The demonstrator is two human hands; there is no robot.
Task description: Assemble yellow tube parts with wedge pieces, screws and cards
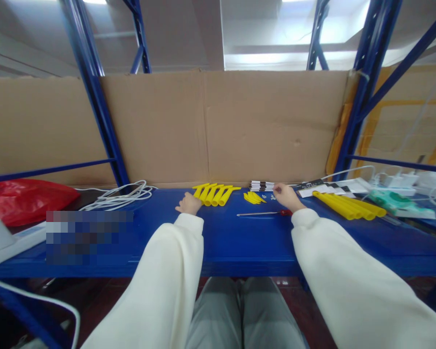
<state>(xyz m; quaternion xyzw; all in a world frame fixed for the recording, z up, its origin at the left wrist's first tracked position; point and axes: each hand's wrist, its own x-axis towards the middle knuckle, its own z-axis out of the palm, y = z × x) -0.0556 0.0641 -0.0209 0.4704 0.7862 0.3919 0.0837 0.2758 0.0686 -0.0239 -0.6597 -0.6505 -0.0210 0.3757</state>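
Beside the left end of a row of yellow plastic tubes (213, 195) rests my left hand (190, 203), its fingers curled. Whether it grips the nearest tube is hidden. My right hand (286, 195) has its fingertips pinched together next to a stack of white-and-black strips (261, 186); what lies between them is too small to make out. Under its wrist shows the red handle of a screwdriver (259, 214), whose shaft points left. Small yellow pieces (254, 198) lie between my hands, with tiny pale parts (272, 197) close to my right fingers.
More yellow tubes (349, 206) lie at the right, near a green-and-white bag (394, 201) and white cables. A white cable coil (125, 195) and a red plastic bag (29, 199) are at the left. Cardboard (269, 126) walls the back of the blue bench (240, 242).
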